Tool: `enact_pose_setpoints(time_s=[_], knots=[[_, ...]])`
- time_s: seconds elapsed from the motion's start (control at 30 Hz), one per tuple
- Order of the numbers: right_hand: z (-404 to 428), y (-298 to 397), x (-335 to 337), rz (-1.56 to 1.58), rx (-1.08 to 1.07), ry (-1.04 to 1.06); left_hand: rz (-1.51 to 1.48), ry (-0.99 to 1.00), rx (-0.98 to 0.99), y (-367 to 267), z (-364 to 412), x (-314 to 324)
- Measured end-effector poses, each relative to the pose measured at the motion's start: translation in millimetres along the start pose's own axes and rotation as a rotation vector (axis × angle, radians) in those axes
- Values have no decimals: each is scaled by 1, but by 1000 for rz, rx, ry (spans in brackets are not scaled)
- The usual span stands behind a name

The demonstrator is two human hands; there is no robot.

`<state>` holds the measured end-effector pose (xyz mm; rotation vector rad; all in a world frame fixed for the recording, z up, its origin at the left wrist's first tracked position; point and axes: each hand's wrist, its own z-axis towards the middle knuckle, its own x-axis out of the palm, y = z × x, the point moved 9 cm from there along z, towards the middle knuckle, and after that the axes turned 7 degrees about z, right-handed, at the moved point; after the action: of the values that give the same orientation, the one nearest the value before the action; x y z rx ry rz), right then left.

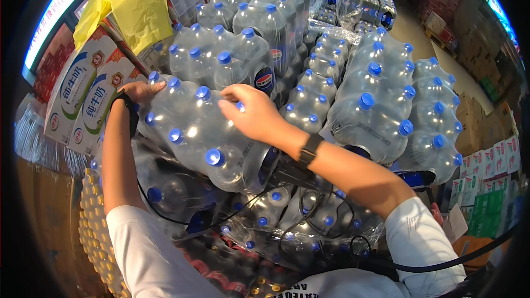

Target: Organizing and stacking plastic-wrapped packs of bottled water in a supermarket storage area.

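In front of me a shrink-wrapped pack of Pepsi bottles (188,109) with blue caps lies tilted on other packs. My left hand (143,91) is at its far left corner, thumb along the film beside a cap and the other fingers mostly hidden. Over the pack's right side is my right hand (248,109), its fingers bent close to a blue cap; whether they grip the film cannot be seen. Each wrist wears a dark band. Directly behind stands another wrapped pack (207,56), its label partly showing.
More wrapped packs (368,91) stand to the right. Milk cartons (89,95) and yellow plastic sheeting (138,8) are at the left. A black cable (314,211) loops over wrapped bottles below my arms. Yellow-capped bottles (97,231) are at lower left, boxes (488,207) at right.
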<state>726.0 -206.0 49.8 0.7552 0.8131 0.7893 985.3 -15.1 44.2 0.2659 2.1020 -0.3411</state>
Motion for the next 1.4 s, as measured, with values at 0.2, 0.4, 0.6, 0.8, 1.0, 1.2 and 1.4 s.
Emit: enact_pose_setpoints(time_s=[0.2, 0.4, 0.6, 0.8, 1.0, 1.2, 1.4], knots=[[-159, -133, -28, 507, 392, -267, -418, 271, 253, 11, 31, 16], [-251, -201, 41, 932, 884, -663, -355, 9, 41, 27, 41, 12], [-239, -225, 86, 1192, 1037, -875, -402, 51, 20, 39, 58, 14], [-264, -208, 145, 1503, 1428, -634, -538, 108, -17, 50, 54, 6], [-234, -251, 162, 1858, 1199, -772, -591, 132, 6, 7, 39, 23], [-241, -248, 171, 1883, 1126, -819, -549, 69, 0, 35, 37, 9], [-233, -243, 160, 1918, 1239, -925, -368, -84, -6, 24, 27, 13]])
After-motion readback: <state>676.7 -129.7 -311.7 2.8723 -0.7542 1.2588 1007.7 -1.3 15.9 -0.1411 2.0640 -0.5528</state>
